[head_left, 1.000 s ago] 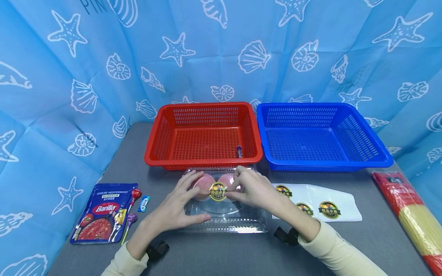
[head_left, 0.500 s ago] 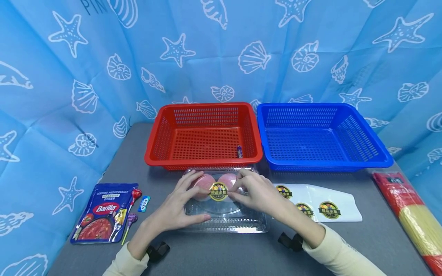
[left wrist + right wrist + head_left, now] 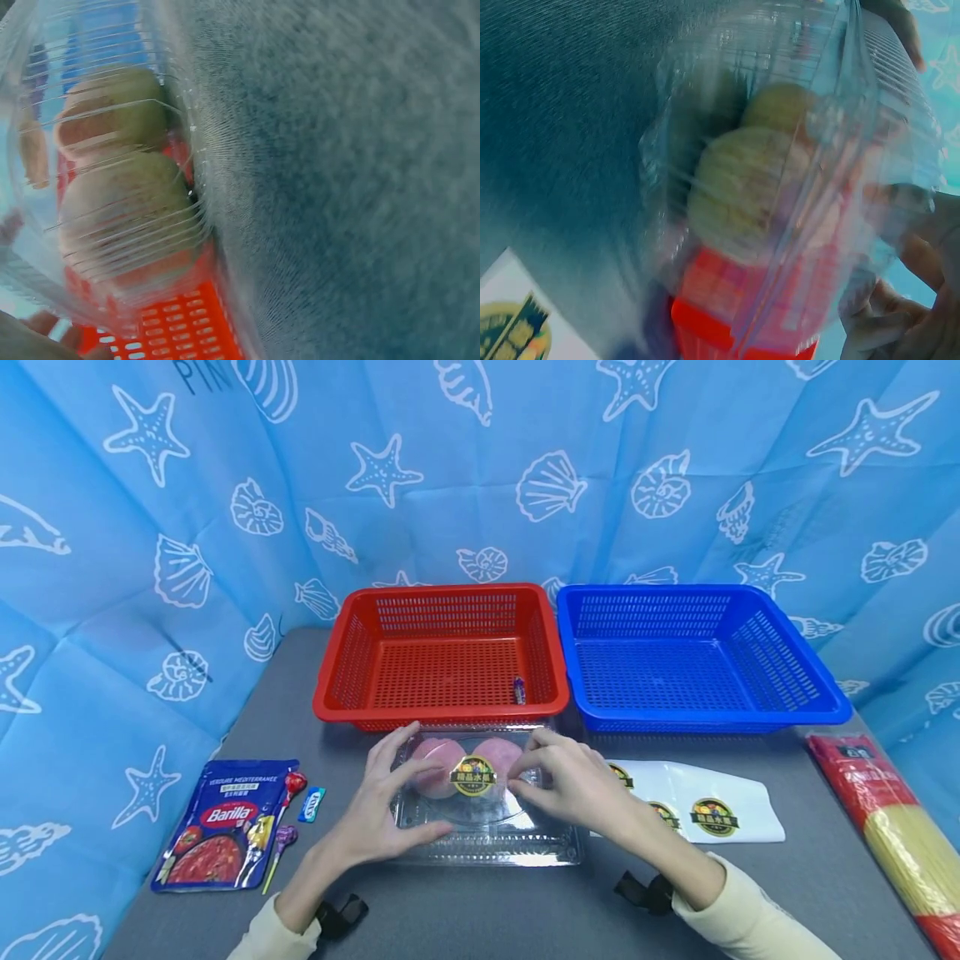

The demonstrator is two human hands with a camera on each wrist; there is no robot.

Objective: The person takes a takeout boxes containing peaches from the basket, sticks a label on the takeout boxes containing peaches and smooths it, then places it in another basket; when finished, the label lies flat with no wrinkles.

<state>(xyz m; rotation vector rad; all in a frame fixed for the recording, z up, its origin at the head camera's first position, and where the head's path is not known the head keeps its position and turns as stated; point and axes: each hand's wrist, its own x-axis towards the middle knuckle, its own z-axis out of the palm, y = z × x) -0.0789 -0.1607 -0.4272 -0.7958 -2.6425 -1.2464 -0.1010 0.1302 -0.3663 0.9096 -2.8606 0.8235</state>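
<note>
Right in the lower middle of the head view, a clear plastic clamshell box [image 3: 483, 814] sits on the grey desk [image 3: 480, 910], just in front of the red basket [image 3: 442, 652]. Two pinkish peaches [image 3: 438, 762] are tucked in its far half, with a round yellow sticker [image 3: 473, 777] on the lid over them.

Left hand [image 3: 375, 814] has its fingers curled round the box's left end, thumb along the near edge, so that grip looks like it's bracing the box. Right hand [image 3: 573, 785] comes in from the right, fingertips bent onto the lid next to the sticker, thumb below. Can't really tell if it's pinching the lid edge or just pressing down, but my guess is both hands are there to keep the flimsy lid from shifting.

Wrist cams add stuff the head cam misses: the left wrist view looks through the ribbed side wall at the peaches stacked in frame, red basket mesh behind them, though no fingers you could judge. Right wrist view is blurry, but shows the fruit pushed against the plastic wall.

Off to the side: blue basket [image 3: 690, 652] upper right, a sticker sheet [image 3: 697, 810], a Barilla pouch [image 3: 225, 822] lower left, and spaghetti [image 3: 896, 835] at the far right edge.
</note>
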